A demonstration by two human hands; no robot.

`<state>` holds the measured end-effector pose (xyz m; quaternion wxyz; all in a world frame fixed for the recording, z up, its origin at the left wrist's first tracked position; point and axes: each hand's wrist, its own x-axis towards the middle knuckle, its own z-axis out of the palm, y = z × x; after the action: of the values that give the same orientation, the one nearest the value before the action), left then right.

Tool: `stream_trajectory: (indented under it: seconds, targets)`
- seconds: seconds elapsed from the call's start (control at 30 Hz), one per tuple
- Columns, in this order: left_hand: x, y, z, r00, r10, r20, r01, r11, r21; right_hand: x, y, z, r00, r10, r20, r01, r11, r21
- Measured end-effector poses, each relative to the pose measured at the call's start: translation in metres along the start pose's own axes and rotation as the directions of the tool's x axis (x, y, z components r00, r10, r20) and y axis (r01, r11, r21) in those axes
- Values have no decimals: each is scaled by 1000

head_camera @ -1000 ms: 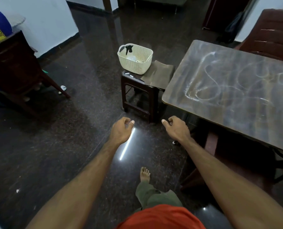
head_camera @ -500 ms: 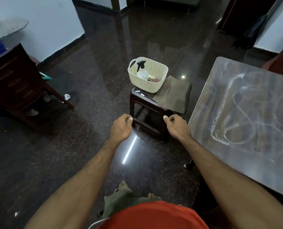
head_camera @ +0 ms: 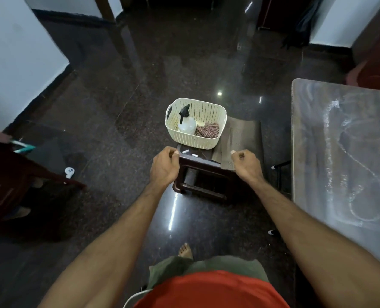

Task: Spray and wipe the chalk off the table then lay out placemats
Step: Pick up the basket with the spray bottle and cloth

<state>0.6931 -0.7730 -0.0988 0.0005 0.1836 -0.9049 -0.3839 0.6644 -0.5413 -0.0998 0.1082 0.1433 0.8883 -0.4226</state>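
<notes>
Both hands hold nothing, fingers loosely curled: left hand (head_camera: 164,166); right hand (head_camera: 246,164); just beyond them, a basket (head_camera: 209,142) holds the spray bottle (head_camera: 186,123) and cloth (head_camera: 208,130); placemats (head_camera: 243,142) lie beside it; the chalked counter (head_camera: 344,165) stands right of the right hand.

We see the spray bottle (head_camera: 186,124) upright in the cream basket (head_camera: 215,138), checked cloth (head_camera: 208,130) beside it (crumpled); placemats (head_camera: 240,144) just right; chalk-smeared table (head_camera: 340,165) farther right.

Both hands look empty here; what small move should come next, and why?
Probably reach the left hand into the basket for the spray bottle: the table still carries chalk scrawls, and both hands, the right hand too, hold nothing.
</notes>
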Motion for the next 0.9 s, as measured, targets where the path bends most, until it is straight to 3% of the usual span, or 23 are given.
stream_trajectory:
  seconds: [0.23,0.6,0.9]
  targets:
    - [100,-6,-10,999,-12,31,12,1000,-19,67,-38,28,993,88,-84,-84,995,57]
    - [271,-24,42,989,-142,-36,141,990,-17,239,-45,92,969,240,-53,-236,970,62]
    - [360,-45,90,949,-315,22,314,949,18,297,-24,113,911,337,-236,-324,941,93]
